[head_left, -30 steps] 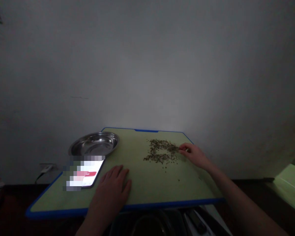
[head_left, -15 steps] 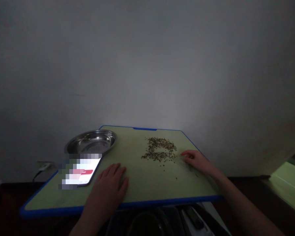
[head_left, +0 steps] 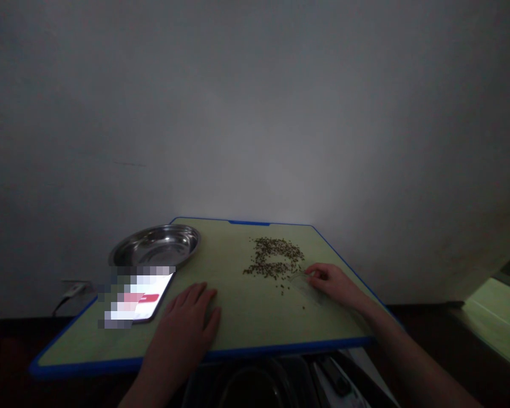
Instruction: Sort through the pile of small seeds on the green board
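My left hand [head_left: 185,320] lies flat on a light green board [head_left: 242,317] with a blue rim, its fingers stretched out beside a lit phone [head_left: 147,309]. On the right, my right hand [head_left: 334,283] pinches a thin, see-through piece [head_left: 301,286] that looks like clear plastic, resting low over the board. To the left of those fingertips, small dark brown grains [head_left: 276,249] are spread in a loose patch with a bare gap in its middle. A few grains have strayed toward the near side.
A shallow steel bowl [head_left: 131,249] stands at the board's left edge, behind the phone. Behind the board rises a plain grey wall [head_left: 255,113]. A socket with a cable [head_left: 74,289] is at left. Dark appliance-like items [head_left: 255,388] sit below the near edge.
My right hand has shifted slightly left and nearer, bringing the clear piece closer to the grains' near right side. My left hand stays in place.
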Tool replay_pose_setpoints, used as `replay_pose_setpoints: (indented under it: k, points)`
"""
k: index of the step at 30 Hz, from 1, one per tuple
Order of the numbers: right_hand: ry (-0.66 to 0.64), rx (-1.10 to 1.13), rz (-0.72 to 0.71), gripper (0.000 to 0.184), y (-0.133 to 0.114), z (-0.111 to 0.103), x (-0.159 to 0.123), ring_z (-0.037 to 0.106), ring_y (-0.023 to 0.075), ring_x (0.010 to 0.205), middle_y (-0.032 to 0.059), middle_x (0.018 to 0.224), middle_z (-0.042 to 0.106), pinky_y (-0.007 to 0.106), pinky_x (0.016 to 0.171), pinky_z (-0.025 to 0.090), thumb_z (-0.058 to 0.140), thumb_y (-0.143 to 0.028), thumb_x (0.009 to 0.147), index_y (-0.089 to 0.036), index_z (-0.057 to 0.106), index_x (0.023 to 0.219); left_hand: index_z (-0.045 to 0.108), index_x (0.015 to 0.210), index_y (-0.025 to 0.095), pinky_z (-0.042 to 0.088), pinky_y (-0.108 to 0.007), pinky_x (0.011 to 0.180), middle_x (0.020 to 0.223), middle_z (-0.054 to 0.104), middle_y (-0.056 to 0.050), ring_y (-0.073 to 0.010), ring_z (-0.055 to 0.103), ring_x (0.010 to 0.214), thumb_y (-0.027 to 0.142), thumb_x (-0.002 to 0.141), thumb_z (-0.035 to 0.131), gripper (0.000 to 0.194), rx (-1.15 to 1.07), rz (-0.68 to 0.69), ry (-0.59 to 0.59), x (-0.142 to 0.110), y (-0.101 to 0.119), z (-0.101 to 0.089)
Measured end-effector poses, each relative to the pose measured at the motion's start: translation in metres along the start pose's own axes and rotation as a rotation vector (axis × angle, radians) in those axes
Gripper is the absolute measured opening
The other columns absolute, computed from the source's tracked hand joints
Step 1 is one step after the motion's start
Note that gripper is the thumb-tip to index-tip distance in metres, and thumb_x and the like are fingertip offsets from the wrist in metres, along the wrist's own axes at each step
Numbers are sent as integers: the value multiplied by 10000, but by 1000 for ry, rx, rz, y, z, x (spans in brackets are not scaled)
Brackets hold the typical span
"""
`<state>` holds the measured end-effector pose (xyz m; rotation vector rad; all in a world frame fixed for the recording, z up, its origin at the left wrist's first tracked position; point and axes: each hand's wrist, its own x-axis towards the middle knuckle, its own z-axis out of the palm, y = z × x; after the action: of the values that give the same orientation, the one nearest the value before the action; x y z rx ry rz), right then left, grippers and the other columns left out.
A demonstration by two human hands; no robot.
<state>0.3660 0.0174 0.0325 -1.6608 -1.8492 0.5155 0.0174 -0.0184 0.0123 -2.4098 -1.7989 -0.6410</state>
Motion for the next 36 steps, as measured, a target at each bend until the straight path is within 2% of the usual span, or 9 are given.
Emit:
replay_pose_setpoints:
  k: [8, 12, 17, 22, 30, 36]
  points:
    - [-45, 18, -98, 234, -28, 33, -2, 512, 135, 585, -5, 643, 594, 242, 557, 376, 570, -245, 775, -153, 699, 947, 615, 1184, 178, 389, -502, 1032, 1317, 583, -133, -293, 504, 1244, 358, 862, 377, 440, 12, -16, -41, -1, 1, -3]
    - [-47, 40, -131, 254, -30, 26, -3, 509, 137, 584, -9, 637, 583, 246, 558, 371, 558, -253, 778, -156, 698, 966, 605, 1202, 172, 394, -499, 1032, 1326, 576, -135, -292, 505, 1244, 345, 872, 369, 441, 19, -17, -59, 0, 2, -3]
    - [-22, 31, -65, 244, -14, 12, -13, 483, 138, 544, -22, 579, 533, 250, 527, 356, 554, -287, 774, -142, 683, 923, 601, 1210, 161, 369, -493, 1063, 1338, 567, -136, -291, 488, 1265, 353, 873, 384, 444, 17, -21, -71, -1, 3, -4]
    - [-2, 21, -57, 215, -10, 23, -26, 488, 142, 532, -22, 567, 541, 251, 515, 351, 552, -300, 791, -166, 674, 908, 615, 1179, 174, 384, -491, 1050, 1309, 591, -131, -286, 505, 1248, 340, 866, 401, 414, 9, -8, -15, -3, 4, -3]
    - [11, -52, -94, 186, -48, 56, -18, 525, 144, 566, -2, 620, 605, 244, 542, 364, 563, -254, 810, -174, 686, 924, 621, 1163, 186, 407, -495, 1025, 1297, 599, -127, -286, 521, 1228, 349, 858, 407, 406, 1, -7, -15, -2, 3, -3]
    - [-34, -101, -175, 197, -68, 58, -7, 582, 155, 672, 26, 748, 676, 247, 617, 392, 581, -223, 813, -196, 695, 971, 610, 1185, 176, 395, -503, 1039, 1313, 586, -136, -290, 510, 1242, 346, 871, 405, 412, 9, 1, -15, -3, 1, 0]
